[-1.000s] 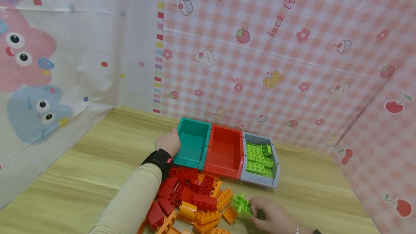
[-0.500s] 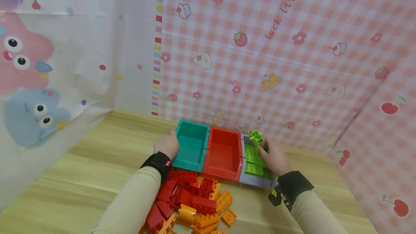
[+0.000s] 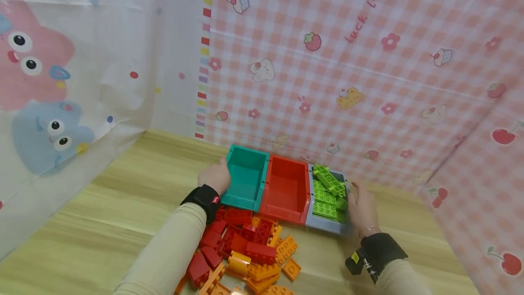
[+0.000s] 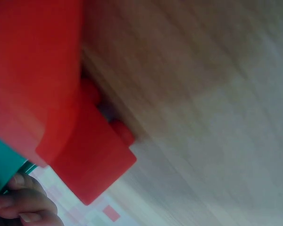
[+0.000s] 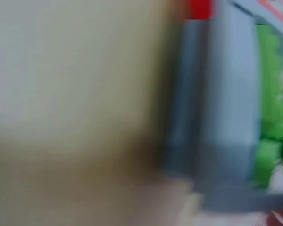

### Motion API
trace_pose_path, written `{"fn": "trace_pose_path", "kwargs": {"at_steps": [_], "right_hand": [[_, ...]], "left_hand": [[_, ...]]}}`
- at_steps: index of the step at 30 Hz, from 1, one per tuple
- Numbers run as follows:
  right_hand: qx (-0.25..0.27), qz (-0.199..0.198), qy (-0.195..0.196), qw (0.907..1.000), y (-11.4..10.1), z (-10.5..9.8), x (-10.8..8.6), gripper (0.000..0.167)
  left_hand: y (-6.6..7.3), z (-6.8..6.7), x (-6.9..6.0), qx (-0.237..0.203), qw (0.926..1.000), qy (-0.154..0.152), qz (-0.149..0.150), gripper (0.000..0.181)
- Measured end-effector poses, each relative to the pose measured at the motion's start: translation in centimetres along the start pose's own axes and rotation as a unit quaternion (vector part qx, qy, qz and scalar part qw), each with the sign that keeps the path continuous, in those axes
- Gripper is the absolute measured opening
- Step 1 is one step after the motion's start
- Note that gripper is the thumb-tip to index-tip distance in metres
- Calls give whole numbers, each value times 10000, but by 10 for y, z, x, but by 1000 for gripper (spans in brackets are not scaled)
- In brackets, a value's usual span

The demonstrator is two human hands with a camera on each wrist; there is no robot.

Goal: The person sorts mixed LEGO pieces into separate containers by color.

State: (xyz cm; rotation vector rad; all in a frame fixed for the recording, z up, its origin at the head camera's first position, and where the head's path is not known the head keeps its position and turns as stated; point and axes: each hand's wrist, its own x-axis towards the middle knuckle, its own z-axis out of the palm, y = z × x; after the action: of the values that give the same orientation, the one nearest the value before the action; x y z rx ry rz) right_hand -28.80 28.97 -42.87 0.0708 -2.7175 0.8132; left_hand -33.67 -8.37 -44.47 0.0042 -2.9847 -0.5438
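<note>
My left hand [image 3: 214, 179] grips the left rim of the teal bin [image 3: 247, 174]; its curled fingers [image 4: 26, 202] show at the teal edge in the left wrist view. At the right side of the grey-blue bin [image 3: 327, 225], my right hand [image 3: 363, 208] has its fingers beside the rim, with no brick in them. A long light green piece [image 3: 329, 180] lies slanted on top of the green bricks [image 3: 325, 208] in that bin. The right wrist view is blurred, with the bin's wall [image 5: 231, 103] and green bricks beyond it.
Between the teal and grey-blue bins stands a red bin [image 3: 284, 190]. Loose red bricks [image 3: 260, 252] and orange bricks [image 3: 262, 272] are heaped in front of the bins. A pink checked cloth [image 3: 327, 81] hangs behind them.
My right hand has carried the light green piece from beside the heap to the grey-blue bin, let it go there, and moved to the bin's right side. My left hand has stayed at the teal bin.
</note>
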Motion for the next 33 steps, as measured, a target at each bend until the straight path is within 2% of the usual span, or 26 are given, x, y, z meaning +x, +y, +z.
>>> {"fn": "trace_pose_path", "kwargs": {"at_steps": [2, 5, 8, 10, 16, 19, 21, 23, 24, 26, 28, 30, 33], "right_hand": [[63, 277, -262, 9993, 8, 3, -9, 46], [289, 437, -535, 9972, 13, 12, -17, 49], [462, 618, -347, 9964, 13, 18, -19, 49], [418, 629, -297, 9967, 12, 19, -18, 50], [47, 536, -582, 9969, 13, 13, -15, 50], [-27, 593, -706, 9957, 13, 14, -16, 51], [1, 674, -787, 9946, 13, 18, -17, 52], [41, 753, -896, 9931, 14, 20, -18, 53], [64, 787, -951, 9923, 14, 21, -17, 53], [120, 843, -997, 9914, 15, 22, -16, 54], [135, 875, -1003, 9910, 16, 21, -14, 55], [157, 902, -977, 9910, 17, 19, -13, 55], [158, 939, -995, 9905, 16, 14, -12, 55]], "left_hand": [[1, 0, 0, 36, 10000, -38, 0, 42], [0, -2, 0, 43, 9999, -118, -20, 43], [-2, -6, 1, 84, 9997, -250, -5, 46], [-1, -9, 2, 87, 9993, -354, 25, 50], [0, -16, 5, 83, 9958, -911, 30, 65], [-1, -19, 4, 330, 9928, -1151, 45, 69], [-3, -19, 0, 653, 9923, -1040, 182, 70], [-4, -21, -7, 953, 9917, -671, 539, 70], [-3, -23, -13, 1059, 9902, -391, 824, 70], [1, -29, -27, 1138, 9801, 184, 1614, 67], [9, -36, -49, 1104, 9586, 527, 2571, 62], [15, -43, -77, 1077, 9285, 543, 3513, 54], [14, -49, -123, 1072, 8781, 201, 4659, 42]]}}
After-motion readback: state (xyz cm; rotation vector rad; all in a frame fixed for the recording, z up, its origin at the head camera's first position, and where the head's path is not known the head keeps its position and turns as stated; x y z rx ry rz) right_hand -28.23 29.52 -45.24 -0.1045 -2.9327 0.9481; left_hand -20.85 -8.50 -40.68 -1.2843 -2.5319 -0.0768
